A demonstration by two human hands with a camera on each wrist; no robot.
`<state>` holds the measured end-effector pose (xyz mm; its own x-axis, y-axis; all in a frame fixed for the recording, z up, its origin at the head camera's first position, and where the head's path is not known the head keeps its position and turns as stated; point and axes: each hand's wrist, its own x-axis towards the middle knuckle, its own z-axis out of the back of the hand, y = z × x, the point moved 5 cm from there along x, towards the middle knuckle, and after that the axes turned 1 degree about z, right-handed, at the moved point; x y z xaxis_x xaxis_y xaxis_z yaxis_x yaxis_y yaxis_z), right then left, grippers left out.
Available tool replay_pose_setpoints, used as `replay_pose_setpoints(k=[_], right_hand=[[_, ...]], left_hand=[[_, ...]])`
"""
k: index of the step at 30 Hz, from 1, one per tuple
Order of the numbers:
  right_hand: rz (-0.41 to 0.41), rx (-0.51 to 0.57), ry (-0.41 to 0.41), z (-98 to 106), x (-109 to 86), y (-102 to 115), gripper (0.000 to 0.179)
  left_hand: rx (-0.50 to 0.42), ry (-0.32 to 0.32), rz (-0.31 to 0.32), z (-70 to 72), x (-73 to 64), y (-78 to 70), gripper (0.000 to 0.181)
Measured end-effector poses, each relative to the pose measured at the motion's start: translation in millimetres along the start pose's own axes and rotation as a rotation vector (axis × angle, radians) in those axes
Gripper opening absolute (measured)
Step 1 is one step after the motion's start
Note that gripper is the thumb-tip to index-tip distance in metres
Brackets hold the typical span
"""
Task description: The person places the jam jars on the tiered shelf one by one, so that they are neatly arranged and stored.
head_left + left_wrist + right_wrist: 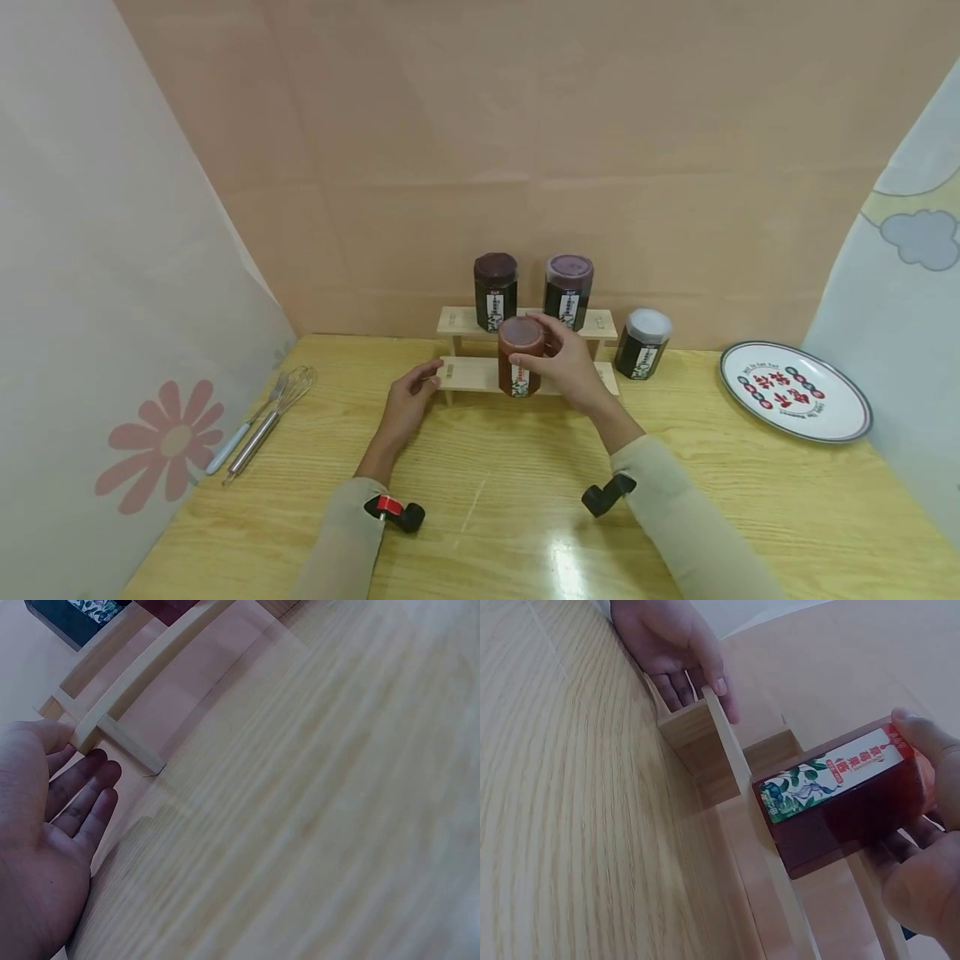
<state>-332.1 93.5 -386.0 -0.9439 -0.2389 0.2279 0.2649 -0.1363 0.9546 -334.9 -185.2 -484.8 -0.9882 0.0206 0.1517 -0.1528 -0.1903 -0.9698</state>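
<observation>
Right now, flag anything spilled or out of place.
No spill shows. Only the white-lidded jar stands out: it sits on the table, right of the wooden rack, while two dark jars stand on the upper tier and the right hand holds the red jar.

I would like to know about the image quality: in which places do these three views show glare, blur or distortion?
Head view: white glare on the table near the bottom edge; left wrist view: the wood grain looks soft and blurred, the shelf's long edge slightly bowed; right wrist view: the label on the jar fairly clear.
</observation>
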Motion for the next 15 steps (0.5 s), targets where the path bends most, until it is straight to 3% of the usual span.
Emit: replay_pose_setpoints(k=[8,15], right_hand=[[0.029,0.035,0.008,8.7,-6.9,-0.7,0.068],[0.05,0.056,-0.036,9.4,-4.2,-3.0,0.065]], left_hand=[[0.016,-0.005,-0.024,1.4,-0.7,3.4,0.034],[0.009,0.004,-0.013,0.6,0.1,1.2,0.037]])
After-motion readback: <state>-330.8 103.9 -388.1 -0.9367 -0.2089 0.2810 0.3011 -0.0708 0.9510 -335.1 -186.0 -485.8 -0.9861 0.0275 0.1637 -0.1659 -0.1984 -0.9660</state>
